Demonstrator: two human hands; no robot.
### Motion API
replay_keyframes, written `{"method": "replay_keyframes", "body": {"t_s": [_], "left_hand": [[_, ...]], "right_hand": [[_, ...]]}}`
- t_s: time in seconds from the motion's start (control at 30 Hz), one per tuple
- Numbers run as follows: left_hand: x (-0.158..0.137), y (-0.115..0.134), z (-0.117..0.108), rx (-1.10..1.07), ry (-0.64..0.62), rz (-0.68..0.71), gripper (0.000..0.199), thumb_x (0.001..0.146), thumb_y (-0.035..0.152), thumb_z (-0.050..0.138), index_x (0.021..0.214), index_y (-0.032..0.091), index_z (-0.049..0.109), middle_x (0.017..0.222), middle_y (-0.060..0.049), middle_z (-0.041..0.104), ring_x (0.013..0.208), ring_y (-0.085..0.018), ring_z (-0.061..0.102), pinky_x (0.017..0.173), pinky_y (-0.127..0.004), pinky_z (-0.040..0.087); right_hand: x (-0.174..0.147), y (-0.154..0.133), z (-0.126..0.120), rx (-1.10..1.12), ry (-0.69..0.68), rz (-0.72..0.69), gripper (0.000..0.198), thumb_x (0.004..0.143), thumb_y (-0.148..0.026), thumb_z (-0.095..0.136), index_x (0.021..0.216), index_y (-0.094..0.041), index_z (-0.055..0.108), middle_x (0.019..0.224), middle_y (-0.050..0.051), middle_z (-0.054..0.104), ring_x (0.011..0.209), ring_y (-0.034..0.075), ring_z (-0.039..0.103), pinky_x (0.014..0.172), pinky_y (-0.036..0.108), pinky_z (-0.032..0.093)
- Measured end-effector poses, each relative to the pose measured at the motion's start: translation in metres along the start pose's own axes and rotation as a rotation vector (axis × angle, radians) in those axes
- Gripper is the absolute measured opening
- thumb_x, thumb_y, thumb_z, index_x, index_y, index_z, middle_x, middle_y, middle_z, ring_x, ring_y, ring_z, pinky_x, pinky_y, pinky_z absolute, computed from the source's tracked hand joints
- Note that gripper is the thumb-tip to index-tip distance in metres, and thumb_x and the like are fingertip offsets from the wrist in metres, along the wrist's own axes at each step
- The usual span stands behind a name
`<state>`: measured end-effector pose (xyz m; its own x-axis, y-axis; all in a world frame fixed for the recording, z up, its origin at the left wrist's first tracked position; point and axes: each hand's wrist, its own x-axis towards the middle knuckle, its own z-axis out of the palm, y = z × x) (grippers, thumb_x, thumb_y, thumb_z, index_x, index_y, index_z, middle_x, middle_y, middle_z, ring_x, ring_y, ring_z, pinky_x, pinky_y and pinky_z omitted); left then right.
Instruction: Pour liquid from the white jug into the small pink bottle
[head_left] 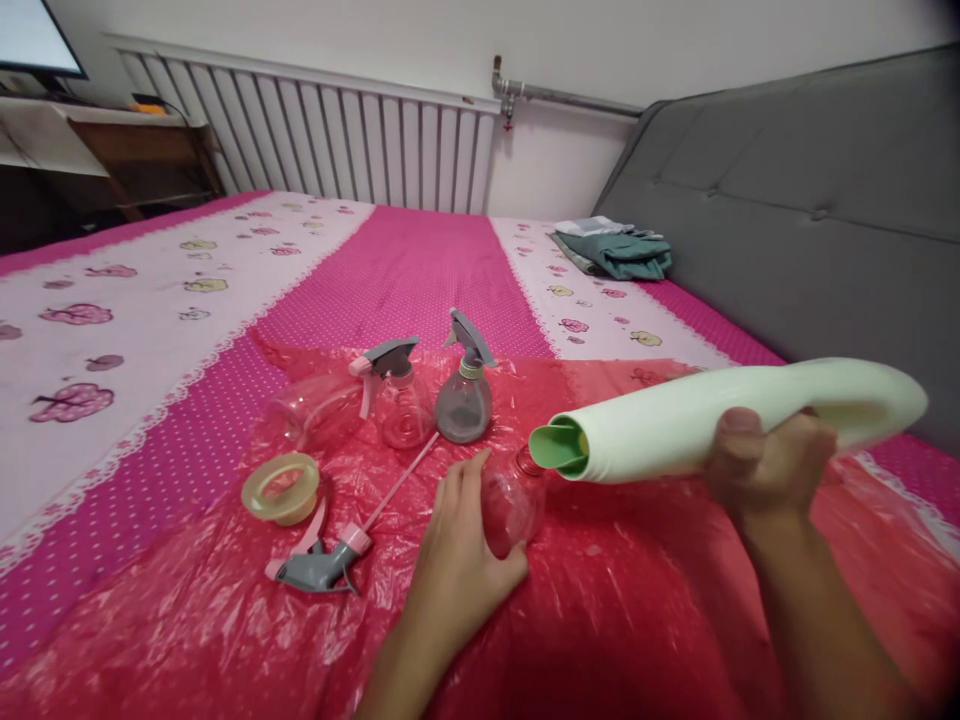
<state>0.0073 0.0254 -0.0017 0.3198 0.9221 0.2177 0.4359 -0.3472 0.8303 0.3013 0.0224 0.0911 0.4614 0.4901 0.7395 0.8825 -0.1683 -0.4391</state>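
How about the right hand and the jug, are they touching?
Touching. The head view shows the right hand holding the jug, with its thumb lying against the pale side.

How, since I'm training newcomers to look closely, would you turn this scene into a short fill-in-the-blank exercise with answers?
1. The right grip holds a watering can whose outside is pale ____.
2. The left grip holds a clear bottle that is ____ (open or capped).
3. The grey spray bottle stands ____, not lying down.
4. A loose trigger spray head lies on a plastic sheet coloured ____.

Missing words: green; open; upright; red.
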Motion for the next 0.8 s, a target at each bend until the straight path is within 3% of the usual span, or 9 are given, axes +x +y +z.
{"method": "replay_keyframes", "body": {"t_s": [0.8], "left_hand": [[0.000, -0.003, 0.003, -0.016, 0.030, 0.028, 0.085, 0.074, 0.017, 0.073, 0.154, 0.028, 0.045, 0.145, -0.016, 0.059, 0.142, -0.042, 0.058, 0.119, -0.067, 0.051]], "right_hand": [[0.009, 0.025, 0.002, -0.099, 0.096, -0.284, 0.073, 0.078, -0.087, 0.027, 0.053, -0.022, 0.049, 0.050, 0.011, 0.045, 0.053, 0.021, 0.043, 0.062, 0.036, 0.031]]}}
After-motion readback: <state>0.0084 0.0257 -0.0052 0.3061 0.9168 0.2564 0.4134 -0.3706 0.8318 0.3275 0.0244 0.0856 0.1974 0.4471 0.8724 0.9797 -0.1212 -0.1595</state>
